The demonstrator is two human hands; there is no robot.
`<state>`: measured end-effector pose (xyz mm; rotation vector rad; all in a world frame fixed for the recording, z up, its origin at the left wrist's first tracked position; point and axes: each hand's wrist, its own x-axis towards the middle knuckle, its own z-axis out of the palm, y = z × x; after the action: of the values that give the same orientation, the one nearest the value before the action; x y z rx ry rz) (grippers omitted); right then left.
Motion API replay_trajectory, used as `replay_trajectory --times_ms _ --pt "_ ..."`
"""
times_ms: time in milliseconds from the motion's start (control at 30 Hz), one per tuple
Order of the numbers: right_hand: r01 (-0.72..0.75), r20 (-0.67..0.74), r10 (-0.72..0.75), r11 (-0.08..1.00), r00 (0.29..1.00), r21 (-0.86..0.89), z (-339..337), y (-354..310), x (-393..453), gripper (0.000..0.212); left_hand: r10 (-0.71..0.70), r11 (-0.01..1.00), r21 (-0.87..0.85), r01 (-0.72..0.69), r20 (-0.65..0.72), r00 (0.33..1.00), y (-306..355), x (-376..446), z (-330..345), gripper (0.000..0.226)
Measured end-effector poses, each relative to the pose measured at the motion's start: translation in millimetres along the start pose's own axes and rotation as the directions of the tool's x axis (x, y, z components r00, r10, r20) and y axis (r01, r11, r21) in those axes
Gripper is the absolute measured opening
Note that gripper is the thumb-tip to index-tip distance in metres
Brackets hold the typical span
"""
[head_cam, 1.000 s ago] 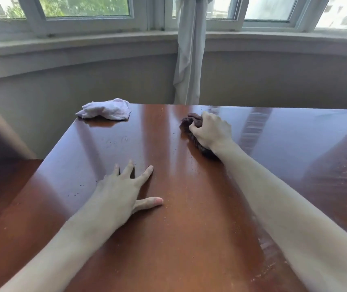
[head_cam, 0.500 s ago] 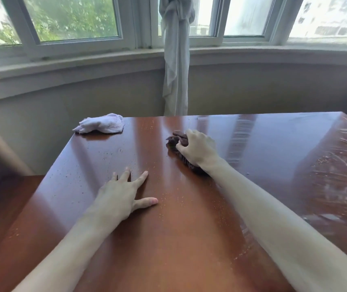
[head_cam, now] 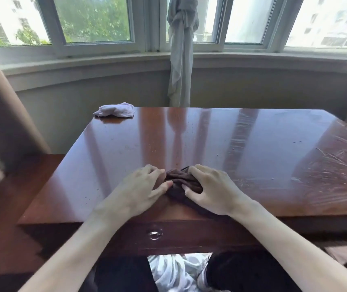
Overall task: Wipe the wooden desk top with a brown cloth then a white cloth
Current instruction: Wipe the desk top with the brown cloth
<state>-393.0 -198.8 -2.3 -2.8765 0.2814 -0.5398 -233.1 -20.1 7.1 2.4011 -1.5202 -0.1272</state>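
A crumpled brown cloth (head_cam: 181, 182) lies on the glossy wooden desk top (head_cam: 252, 157), close to the near edge. My right hand (head_cam: 212, 190) grips the cloth from the right, fingers curled into its folds. My left hand (head_cam: 141, 190) meets the cloth from the left, thumb and fingertips pinching its edge. Part of the cloth is hidden under my right palm. A bunched white cloth (head_cam: 115, 110) sits at the desk's far left corner, apart from both hands.
The right side of the desk shows pale scratches or streaks (head_cam: 326, 165). A drawer with a metal ring pull (head_cam: 155, 234) runs under the near edge. A knotted grey curtain (head_cam: 181, 60) hangs behind the desk before the windows. A lower wooden surface (head_cam: 10, 207) adjoins on the left.
My right hand dragged the brown cloth from the far middle of the desk to the near edge. My left hand lifted off the flat top and came over to the cloth. The view pulled back.
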Motion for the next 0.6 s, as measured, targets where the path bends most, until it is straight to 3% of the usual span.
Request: replay_trajectory --times_ms 133,233,433,500,600 --pt "0.015 0.051 -0.017 0.999 0.999 0.034 0.0 17.7 23.6 0.029 -0.057 0.998 0.019 0.056 0.049 0.997 -2.0 -31.6 2.0 0.1" --pt "-0.125 0.007 0.125 0.992 0.992 -0.016 12.5 45.6 66.4 0.034 -0.068 0.992 0.122 0.043 0.208 0.976 -1.8 -45.5 0.7 0.124" --pt "-0.468 -0.152 0.447 0.87 0.881 -0.155 43.9 43.9 134.1 0.038 -0.045 0.971 0.24 -0.01 0.224 0.974 -2.5 -44.1 3.7 0.113" --pt "-0.482 -0.148 0.463 0.863 0.874 -0.149 46.4 22.0 131.3 0.04 -0.049 0.978 0.21 0.004 0.207 0.977 -2.6 -44.1 4.0 0.114" --pt "-0.351 -0.123 0.338 0.93 0.933 -0.104 44.3 -18.1 88.5 0.038 -0.039 0.985 0.174 0.01 0.168 0.985 -4.3 -45.4 6.0 0.118"
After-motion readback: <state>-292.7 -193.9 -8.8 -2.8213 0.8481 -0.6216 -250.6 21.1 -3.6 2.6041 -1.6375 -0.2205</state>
